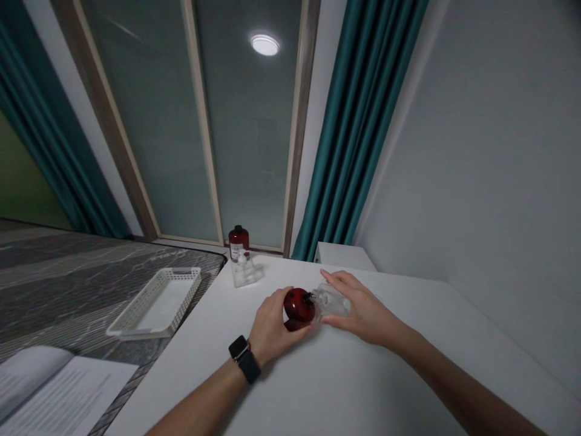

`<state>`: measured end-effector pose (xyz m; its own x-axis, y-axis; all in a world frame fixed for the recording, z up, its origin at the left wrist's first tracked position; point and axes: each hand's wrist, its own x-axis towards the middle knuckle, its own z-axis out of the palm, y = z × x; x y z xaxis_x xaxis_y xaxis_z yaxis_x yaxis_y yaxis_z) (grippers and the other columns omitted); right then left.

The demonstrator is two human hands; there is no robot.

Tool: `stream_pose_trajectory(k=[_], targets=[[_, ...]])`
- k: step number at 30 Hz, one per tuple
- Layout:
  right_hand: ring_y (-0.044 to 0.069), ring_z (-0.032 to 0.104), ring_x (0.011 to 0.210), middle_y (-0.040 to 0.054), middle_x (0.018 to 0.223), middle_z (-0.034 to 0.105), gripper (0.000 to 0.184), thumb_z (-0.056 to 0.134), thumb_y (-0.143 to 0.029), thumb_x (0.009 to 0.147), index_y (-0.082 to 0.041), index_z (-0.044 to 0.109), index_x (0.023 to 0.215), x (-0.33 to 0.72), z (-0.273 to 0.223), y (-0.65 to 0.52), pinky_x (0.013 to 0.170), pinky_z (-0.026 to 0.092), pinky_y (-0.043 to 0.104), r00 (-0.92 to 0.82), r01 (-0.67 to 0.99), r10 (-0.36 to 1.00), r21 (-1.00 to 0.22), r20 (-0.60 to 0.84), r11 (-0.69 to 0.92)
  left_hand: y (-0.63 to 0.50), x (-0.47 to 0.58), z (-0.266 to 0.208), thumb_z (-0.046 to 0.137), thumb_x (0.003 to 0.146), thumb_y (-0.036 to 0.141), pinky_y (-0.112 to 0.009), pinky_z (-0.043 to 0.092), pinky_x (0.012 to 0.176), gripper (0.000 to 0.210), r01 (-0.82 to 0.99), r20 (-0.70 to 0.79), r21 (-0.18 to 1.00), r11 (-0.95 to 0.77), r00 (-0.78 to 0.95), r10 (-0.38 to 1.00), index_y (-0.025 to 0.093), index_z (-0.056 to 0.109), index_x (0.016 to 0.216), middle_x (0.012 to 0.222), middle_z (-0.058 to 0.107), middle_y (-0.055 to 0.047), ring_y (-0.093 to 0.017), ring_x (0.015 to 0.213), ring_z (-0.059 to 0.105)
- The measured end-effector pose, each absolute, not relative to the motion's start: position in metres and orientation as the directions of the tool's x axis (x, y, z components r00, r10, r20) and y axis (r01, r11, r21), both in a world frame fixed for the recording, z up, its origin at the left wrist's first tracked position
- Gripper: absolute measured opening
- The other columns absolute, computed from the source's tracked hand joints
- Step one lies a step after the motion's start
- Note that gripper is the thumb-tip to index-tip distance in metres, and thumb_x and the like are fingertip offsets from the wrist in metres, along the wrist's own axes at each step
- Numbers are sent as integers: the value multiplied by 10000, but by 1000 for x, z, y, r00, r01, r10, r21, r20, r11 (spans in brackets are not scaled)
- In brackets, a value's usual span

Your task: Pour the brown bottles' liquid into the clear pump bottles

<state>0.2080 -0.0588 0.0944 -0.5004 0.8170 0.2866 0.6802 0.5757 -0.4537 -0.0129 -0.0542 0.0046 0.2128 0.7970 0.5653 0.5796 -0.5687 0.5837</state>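
Observation:
My left hand [275, 330] is wrapped round a dark red bottle [299, 304] over the white table. The fingers curve about its far side and the thumb lies along its near side. My right hand [359, 307] grips a clear bottle [333, 300] between thumb and fingers. Both bottles are close together, with a small shiny dark part [310, 297] between them. Whether the two bottles touch there, I cannot make out.
At the table's [345, 381] far left corner stand another dark red bottle [238, 237] with a black cap and a clear container [245, 275]. Left of the table are a white basket [136, 315] and an open book [68, 390]. A white cabinet [345, 257] stands behind.

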Motion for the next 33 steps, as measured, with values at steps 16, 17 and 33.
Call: stream_pose_trajectory(k=[16, 17, 33], targets=[[280, 499, 1248, 103, 1310, 530, 868, 772, -323, 766, -288, 317, 1505, 211, 96, -58, 1099, 396, 502, -512, 698, 813, -416, 278, 582, -56, -12, 7, 792, 668, 358, -472, 523, 930, 672, 552, 551, 614, -565, 214, 807, 179, 484, 1238, 1192, 653, -124, -303, 1057, 646], [280, 497, 1249, 103, 1310, 529, 866, 772, -324, 766, -286, 319, 1504, 211, 96, -58, 1100, 395, 500, -514, 696, 811, -417, 280, 585, -56, -12, 7, 793, 666, 358, -473, 524, 930, 674, 550, 551, 615, -565, 212, 807, 177, 485, 1238, 1193, 654, -125, -304, 1057, 647], [282, 499, 1249, 103, 1312, 533, 866, 766, -341, 776, -301, 306, 1509, 212, 99, -58, 1094, 404, 502, -536, 688, 790, -388, 299, 614, -56, -11, 7, 781, 678, 357, -477, 513, 942, 673, 553, 543, 617, -560, 216, 812, 197, 467, 1251, 1211, 638, -123, -309, 1065, 637]])
